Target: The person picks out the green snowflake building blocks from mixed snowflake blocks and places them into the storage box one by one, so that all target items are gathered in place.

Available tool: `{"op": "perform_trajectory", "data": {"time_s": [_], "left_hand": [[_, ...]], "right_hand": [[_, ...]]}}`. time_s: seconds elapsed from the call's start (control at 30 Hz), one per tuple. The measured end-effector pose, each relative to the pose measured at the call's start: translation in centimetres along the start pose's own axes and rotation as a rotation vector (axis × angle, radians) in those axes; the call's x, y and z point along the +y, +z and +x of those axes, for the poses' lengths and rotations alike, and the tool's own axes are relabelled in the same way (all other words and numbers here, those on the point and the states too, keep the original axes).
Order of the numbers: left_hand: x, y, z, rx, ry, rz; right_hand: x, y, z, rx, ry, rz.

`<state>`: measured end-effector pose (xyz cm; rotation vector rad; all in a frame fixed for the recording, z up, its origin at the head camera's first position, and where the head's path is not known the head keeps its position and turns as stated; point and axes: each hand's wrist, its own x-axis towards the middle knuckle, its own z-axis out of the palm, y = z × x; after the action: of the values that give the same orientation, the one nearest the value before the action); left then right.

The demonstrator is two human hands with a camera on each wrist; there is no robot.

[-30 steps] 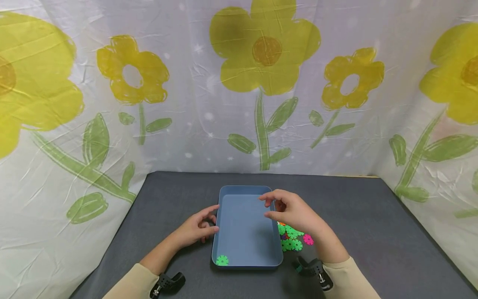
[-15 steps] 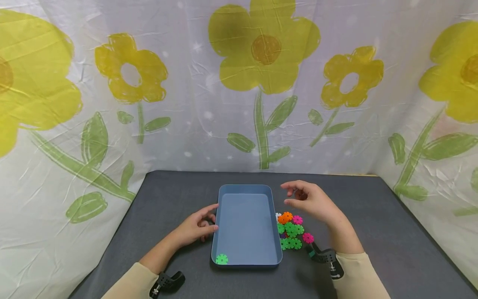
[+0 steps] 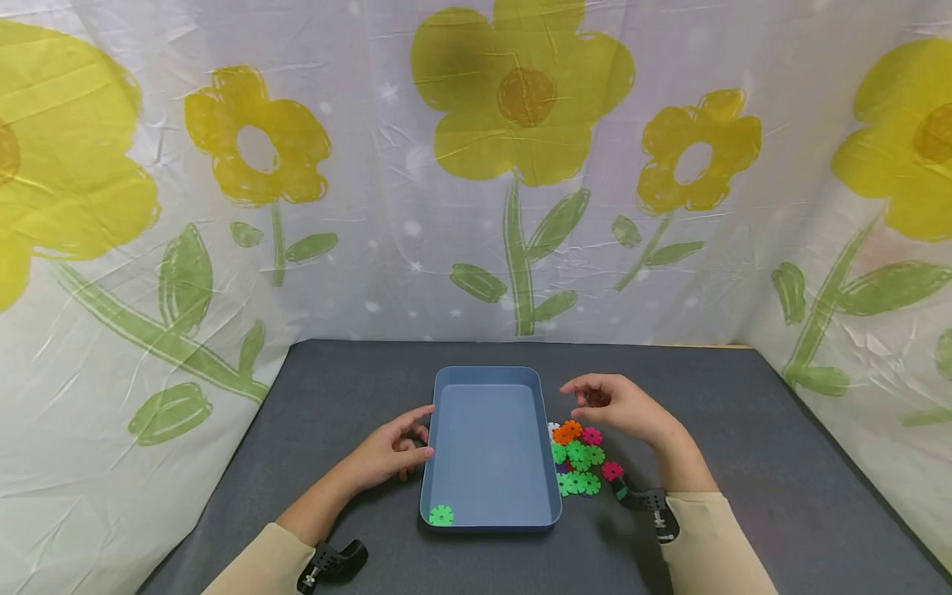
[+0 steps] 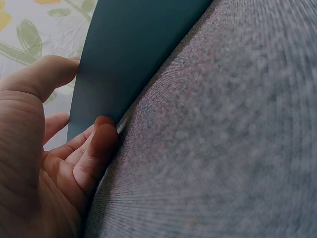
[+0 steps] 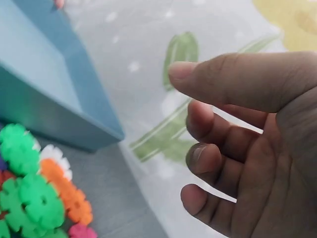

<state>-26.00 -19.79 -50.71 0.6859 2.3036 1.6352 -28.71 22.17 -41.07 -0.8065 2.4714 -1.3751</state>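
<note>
A blue rectangular tray (image 3: 487, 446) lies on the dark table, with one green notched plastic disc (image 3: 441, 516) in its near left corner. My left hand (image 3: 394, 446) rests against the tray's left side, thumb and index fingertip at the rim. In the left wrist view, fingertips (image 4: 105, 126) meet the tray's outer wall (image 4: 124, 54) low down. My right hand (image 3: 621, 405) hovers right of the tray, near the far end of a pile of notched discs (image 3: 578, 454). Its fingers bend loosely with nothing between them, as the right wrist view shows.
Green, orange (image 5: 74, 198), pink, white and purple discs crowd against the tray's right wall. One pink disc (image 3: 612, 471) lies at the pile's right edge. A flower-printed curtain (image 3: 416, 248) stands behind and beside the table (image 3: 357, 372).
My right hand has moved from over the tray to the right, past its rim, then lowered slightly. More of the disc pile shows. The left hand and the tray stay put.
</note>
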Motion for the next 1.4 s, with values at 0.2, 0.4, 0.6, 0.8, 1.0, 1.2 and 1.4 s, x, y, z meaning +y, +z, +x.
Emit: {"op": "perform_trajectory", "data": {"time_s": [0.2, 0.4, 0.6, 0.8, 1.0, 1.2, 1.4], "left_hand": [[-0.1, 0.0, 0.2, -0.002, 0.015, -0.013], [-0.3, 0.0, 0.3, -0.006, 0.022, -0.008], [0.1, 0.0, 0.3, -0.007, 0.015, 0.005], [0.1, -0.1, 0.5, -0.012, 0.014, 0.014], [0.0, -0.1, 0.4, -0.006, 0.008, 0.017], [-0.3, -0.1, 0.2, -0.002, 0.011, 0.01], [-0.4, 0.0, 0.1, -0.004, 0.005, 0.007]], "right_hand": [[2.2, 1.1, 0.6, -0.152, 0.053, -0.011], [3.3, 2.7, 0.8, -0.229, 0.119, -0.068], [3.0, 3.7, 0.9, -0.216, 0.153, -0.185], [2.9, 3.9, 1.0, -0.199, 0.18, -0.243], [3.0, 4.0, 1.2, -0.185, 0.141, -0.324], [3.1, 4.0, 1.3, -0.14, 0.148, -0.373], [2.3, 2.8, 0.8, -0.082, 0.203, -0.311]]}}
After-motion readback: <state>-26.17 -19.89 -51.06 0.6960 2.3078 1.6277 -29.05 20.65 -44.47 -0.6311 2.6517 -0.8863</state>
